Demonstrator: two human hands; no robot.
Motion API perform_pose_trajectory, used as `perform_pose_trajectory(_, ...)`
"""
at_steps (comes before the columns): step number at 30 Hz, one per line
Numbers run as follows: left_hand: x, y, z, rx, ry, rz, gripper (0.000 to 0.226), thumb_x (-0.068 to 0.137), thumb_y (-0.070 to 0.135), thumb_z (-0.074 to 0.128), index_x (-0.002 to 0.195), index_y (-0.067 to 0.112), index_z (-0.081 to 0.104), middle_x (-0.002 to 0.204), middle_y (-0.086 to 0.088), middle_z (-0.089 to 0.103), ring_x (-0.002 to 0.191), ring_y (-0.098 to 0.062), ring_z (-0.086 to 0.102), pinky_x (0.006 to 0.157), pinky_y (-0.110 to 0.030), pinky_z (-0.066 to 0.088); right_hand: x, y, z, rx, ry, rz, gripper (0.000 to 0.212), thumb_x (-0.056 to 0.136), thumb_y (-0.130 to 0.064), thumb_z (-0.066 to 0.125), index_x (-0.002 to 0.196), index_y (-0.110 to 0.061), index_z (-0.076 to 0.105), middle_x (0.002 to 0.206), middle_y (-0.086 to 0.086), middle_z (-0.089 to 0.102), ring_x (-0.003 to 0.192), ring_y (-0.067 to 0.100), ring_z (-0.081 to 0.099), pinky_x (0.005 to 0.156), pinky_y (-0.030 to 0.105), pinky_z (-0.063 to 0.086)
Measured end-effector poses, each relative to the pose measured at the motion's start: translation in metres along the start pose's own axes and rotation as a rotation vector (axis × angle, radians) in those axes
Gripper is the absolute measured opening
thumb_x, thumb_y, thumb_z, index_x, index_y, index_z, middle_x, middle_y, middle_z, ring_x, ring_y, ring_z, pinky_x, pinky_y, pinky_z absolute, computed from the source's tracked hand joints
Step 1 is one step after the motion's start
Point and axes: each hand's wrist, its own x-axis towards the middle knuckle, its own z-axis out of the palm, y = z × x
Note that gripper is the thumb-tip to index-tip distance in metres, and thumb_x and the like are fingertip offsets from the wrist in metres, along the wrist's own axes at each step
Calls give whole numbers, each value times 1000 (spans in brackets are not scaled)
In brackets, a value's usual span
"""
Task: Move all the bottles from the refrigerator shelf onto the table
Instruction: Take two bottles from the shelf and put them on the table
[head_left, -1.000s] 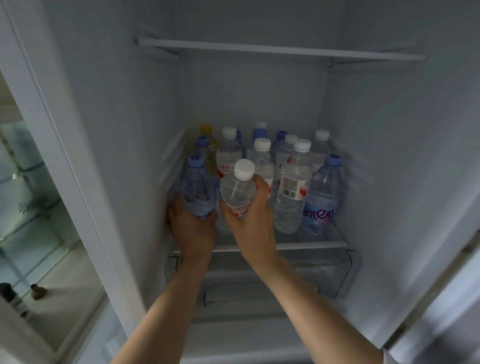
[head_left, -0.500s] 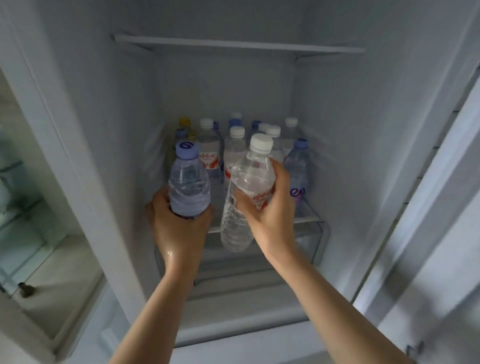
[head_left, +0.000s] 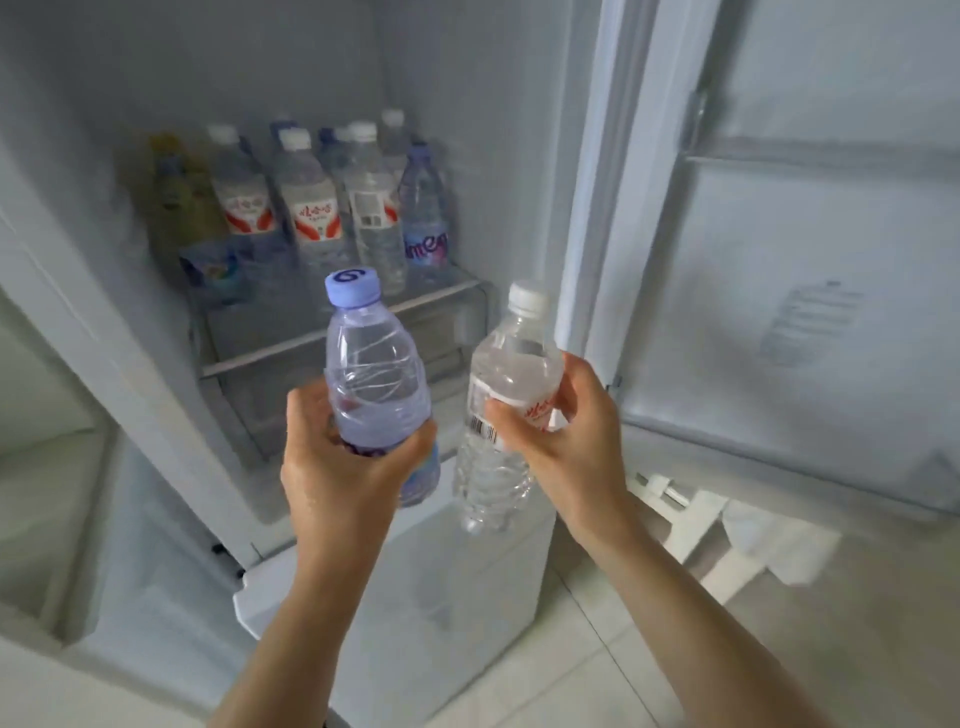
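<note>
My left hand (head_left: 345, 467) grips a purple-tinted bottle with a lilac cap (head_left: 371, 374), held upright outside the fridge. My right hand (head_left: 566, 436) holds a clear bottle with a white cap and red-and-white label (head_left: 506, 400), tilted slightly. Both are in front of and below the refrigerator shelf (head_left: 337, 345). On that shelf stand several more bottles: clear ones with red labels (head_left: 311, 208), a purple one (head_left: 426, 213) at the right, a yellowish one (head_left: 174, 197) at the left.
The open fridge door (head_left: 805, 260) fills the right side, with its door bin edge (head_left: 670, 493) low down. A clear drawer (head_left: 332, 395) sits under the shelf. Pale floor tiles (head_left: 571, 649) lie below. The fridge's left wall (head_left: 78, 312) is close.
Both hands have pulled their bottles out of the fridge, back and down toward me. The view has swung right, and the open door now shows.
</note>
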Motion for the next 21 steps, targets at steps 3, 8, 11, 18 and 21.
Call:
perform_pose_trajectory(3, -41, 8, 15, -38, -160, -15, 66, 56, 21, 92, 107, 22, 50, 94, 17, 62, 81, 3, 64, 63, -15, 52, -41, 5, -44, -64, 81, 71, 61, 67, -27, 85, 119, -14, 56, 104, -6, 68, 92, 8, 66, 78, 23, 55)
perform_pose_trajectory(8, -111, 22, 52, -102, -398, -49, 64, 57, 12, 91, 109, 19, 54, 91, 19, 65, 75, 4, 64, 60, -12, 50, -109, 7, -128, -210, 221, 178, 62, 67, -24, 85, 121, -13, 56, 102, -9, 66, 88, 1, 63, 74, 12, 50)
perform_pose_trajectory(11, -162, 36, 77, -127, -552, -65, 60, 59, 6, 89, 106, 20, 54, 81, 20, 66, 69, 8, 62, 54, -7, 46, -149, 4, -181, -299, 314, 232, 70, 64, -34, 85, 124, -18, 54, 106, -12, 64, 91, 0, 63, 75, 10, 49)
perform_pose_trajectory(18, -284, 76, 154, -194, -842, -65, 80, 50, 24, 94, 120, 19, 55, 99, 8, 69, 84, -10, 69, 71, -25, 57, -243, 4, -307, -352, 560, 383, 77, 57, -54, 79, 123, -26, 53, 106, -14, 66, 94, 7, 67, 80, 31, 58)
perform_pose_trajectory(21, -348, 100, 186, -240, -932, -83, 76, 49, 35, 88, 117, 27, 55, 100, 12, 68, 87, -6, 68, 69, -17, 55, -280, 3, -370, -401, 630, 422, 76, 62, -46, 84, 127, -23, 52, 107, -16, 64, 94, 4, 66, 81, 30, 57)
